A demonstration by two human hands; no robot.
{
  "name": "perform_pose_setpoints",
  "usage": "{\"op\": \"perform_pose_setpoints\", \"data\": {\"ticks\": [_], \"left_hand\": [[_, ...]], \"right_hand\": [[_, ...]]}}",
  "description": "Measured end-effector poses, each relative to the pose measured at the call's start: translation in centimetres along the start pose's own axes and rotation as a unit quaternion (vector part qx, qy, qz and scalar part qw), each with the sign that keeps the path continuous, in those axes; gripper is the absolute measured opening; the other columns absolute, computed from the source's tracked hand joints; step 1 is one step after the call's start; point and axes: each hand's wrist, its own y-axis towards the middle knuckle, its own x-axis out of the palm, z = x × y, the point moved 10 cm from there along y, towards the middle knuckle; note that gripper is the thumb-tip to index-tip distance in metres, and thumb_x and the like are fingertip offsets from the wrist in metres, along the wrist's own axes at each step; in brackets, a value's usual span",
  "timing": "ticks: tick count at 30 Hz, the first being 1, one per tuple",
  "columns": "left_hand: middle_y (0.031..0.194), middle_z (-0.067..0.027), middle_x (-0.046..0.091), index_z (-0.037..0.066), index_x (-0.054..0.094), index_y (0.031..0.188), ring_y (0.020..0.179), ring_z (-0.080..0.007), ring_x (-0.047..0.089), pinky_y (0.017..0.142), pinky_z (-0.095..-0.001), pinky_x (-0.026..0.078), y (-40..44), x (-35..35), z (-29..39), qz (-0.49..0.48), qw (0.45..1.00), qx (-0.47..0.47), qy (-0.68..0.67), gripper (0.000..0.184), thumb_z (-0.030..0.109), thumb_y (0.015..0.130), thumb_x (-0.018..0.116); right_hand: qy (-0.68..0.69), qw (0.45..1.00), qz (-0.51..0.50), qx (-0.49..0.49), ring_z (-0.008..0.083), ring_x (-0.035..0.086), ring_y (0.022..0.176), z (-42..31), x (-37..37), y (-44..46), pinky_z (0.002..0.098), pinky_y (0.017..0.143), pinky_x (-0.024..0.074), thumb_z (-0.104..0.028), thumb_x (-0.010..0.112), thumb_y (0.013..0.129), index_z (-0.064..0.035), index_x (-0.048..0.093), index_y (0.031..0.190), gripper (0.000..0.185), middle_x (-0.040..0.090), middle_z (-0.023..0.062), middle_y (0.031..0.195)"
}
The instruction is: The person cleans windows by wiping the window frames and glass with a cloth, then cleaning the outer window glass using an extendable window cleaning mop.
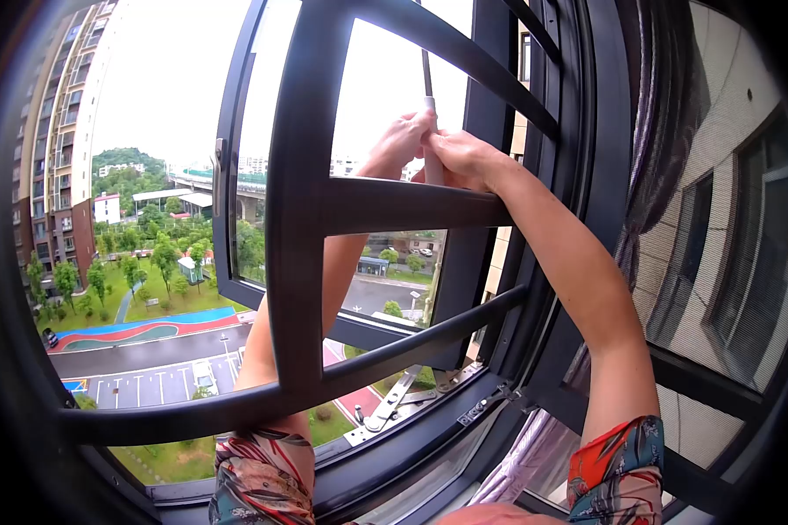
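Observation:
Both my hands are raised outside the dark window guard and closed around the pale grey handle [430, 103] of a thin dark rod [426, 72] that runs upward out of view. My left hand [399, 145] pinches the handle near its upper end. Just below and to the right, my right hand [467, 159] grips the same handle. The middle guard bar [403, 205] hides its lower end, so I cannot tell what kind of tool it is. My left arm passes behind the guard's upright post [299, 262], while my right forearm crosses the middle bar's right end.
An outward-swung window sash [228, 175] with a handle stands beyond the guard. A lower rail [411, 354] crosses below my hands, above a metal hinge arm [390, 407] on the sill. Curtains [661, 114] hang at right. Far below are a road, parked vehicles and trees.

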Motion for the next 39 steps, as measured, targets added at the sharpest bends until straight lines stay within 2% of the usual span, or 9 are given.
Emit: {"op": "perform_pose_setpoints", "data": {"ticks": [1, 4, 6, 11, 12, 18, 24, 34, 39], "left_hand": [[0.084, -0.0123, 0.056, -0.001, 0.055, 0.103, 0.078, -0.0191, 0.051, 0.076, -0.0349, 0.041, 0.6, -0.2, 0.7, 0.019, 0.999, 0.03, 0.016, 0.041, 0.035, 0.094, 0.037], [0.082, -0.0104, 0.055, 0.0, 0.056, 0.102, 0.071, -0.0181, 0.049, 0.066, -0.0325, 0.041, 1.2, -0.4, 0.9, 0.081, 0.996, -0.011, -0.019, 0.037, 0.031, 0.093, 0.038], [0.082, -0.0096, 0.055, 0.001, 0.056, 0.103, 0.067, -0.0171, 0.047, 0.061, -0.0323, 0.04, 1.9, -0.9, -0.3, 0.098, 0.992, -0.024, -0.072, 0.034, 0.029, 0.094, 0.039], [0.08, -0.0094, 0.054, 0.001, 0.055, 0.102, 0.066, -0.0172, 0.047, 0.06, -0.0323, 0.039, -1.0, -3.5, -2.8, 0.112, 0.993, -0.003, -0.035, 0.033, 0.029, 0.094, 0.038], [0.08, -0.0093, 0.054, 0.001, 0.055, 0.101, 0.066, -0.0172, 0.047, 0.06, -0.0323, 0.039, -2.2, -4.2, -3.1, 0.114, 0.993, 0.004, -0.008, 0.033, 0.029, 0.094, 0.038], [0.077, -0.0091, 0.053, 0.002, 0.054, 0.099, 0.064, -0.0173, 0.047, 0.058, -0.0323, 0.039, -12.7, -9.3, -7.6, 0.141, 0.975, 0.013, 0.171, 0.033, 0.03, 0.094, 0.038], [0.075, -0.0089, 0.052, 0.002, 0.053, 0.098, 0.062, -0.0174, 0.047, 0.057, -0.0323, 0.039, -21.4, -14.4, -12.4, 0.163, 0.95, -0.014, 0.266, 0.032, 0.03, 0.094, 0.037], [0.07, -0.0085, 0.051, 0.002, 0.051, 0.095, 0.058, -0.0176, 0.047, 0.055, -0.0323, 0.038, -8.2, -16.4, -7.2, 0.141, 0.953, 0.038, 0.267, 0.032, 0.03, 0.094, 0.037], [0.068, -0.0083, 0.05, 0.002, 0.05, 0.093, 0.057, -0.0177, 0.047, 0.054, -0.0323, 0.038, -12.8, -13.8, -9.7, 0.135, 0.955, 0.007, 0.266, 0.032, 0.03, 0.094, 0.036]], "right_hand": [[-0.006, 1.0, 0.005, 0.001, 0.0239, 0.062, 0.086, -0.3, 0.0, -0.4, 0.04, 0.076, 0.0547, -0.04, 0.027, 0.096, -0.0029, 0.04, 0.117, 0.044, 0.055, 0.0179, 0.103], [0.005, 1.0, 0.008, -0.005, 0.0266, 0.063, 0.084, -1.8, 0.8, -2.0, 0.0389, 0.074, 0.055, -0.043, 0.029, 0.095, -0.0034, 0.042, 0.105, 0.043, 0.056, 0.0154, 0.103], [-0.029, 0.999, 0.012, -0.033, 0.0259, 0.063, 0.085, -2.5, 1.0, -2.8, 0.0384, 0.073, 0.0548, -0.045, 0.031, 0.094, -0.0038, 0.041, 0.111, 0.046, 0.057, 0.0144, 0.101], [-0.252, 0.968, -0.011, -0.013, 0.0196, 0.063, 0.084, -1.4, 0.9, -2.3, 0.0326, 0.069, 0.0534, -0.045, 0.046, 0.089, -0.0043, 0.056, 0.11, 0.047, 0.062, 0.0129, 0.095], [-0.203, 0.979, 0.026, 0.006, 0.0173, 0.061, 0.076, -1.2, 0.3, -2.5, 0.0304, 0.065, 0.0518, -0.042, 0.05, 0.087, -0.0047, 0.062, 0.099, 0.042, 0.063, 0.0121, 0.094], [-0.23, 0.971, -0.001, -0.063, 0.0145, 0.06, 0.07, -3.0, 1.4, -3.1, 0.0283, 0.06, 0.0507, -0.039, 0.052, 0.087, -0.0063, 0.063, 0.1, 0.036, 0.064, 0.0114, 0.092], [-0.184, 0.98, 0.027, -0.063, 0.0129, 0.061, 0.064, -3.8, 1.2, -3.6, 0.0242, 0.051, 0.05, -0.035, 0.055, 0.087, -0.0053, 0.062, 0.1, 0.034, 0.065, 0.0099, 0.083], [-0.185, 0.981, 0.016, -0.053, 0.0116, 0.059, 0.06, -2.9, 1.3, -3.1, 0.0217, 0.048, 0.0478, -0.033, 0.06, 0.084, -0.0046, 0.061, 0.102, 0.033, 0.064, 0.0113, 0.086], [-0.214, 0.975, 0.019, -0.058, 0.0112, 0.056, 0.06, -3.0, 1.2, -3.3, 0.0232, 0.052, 0.0456, -0.036, 0.064, 0.081, -0.0065, 0.063, 0.101, 0.036, 0.063, 0.0094, 0.084]]}}
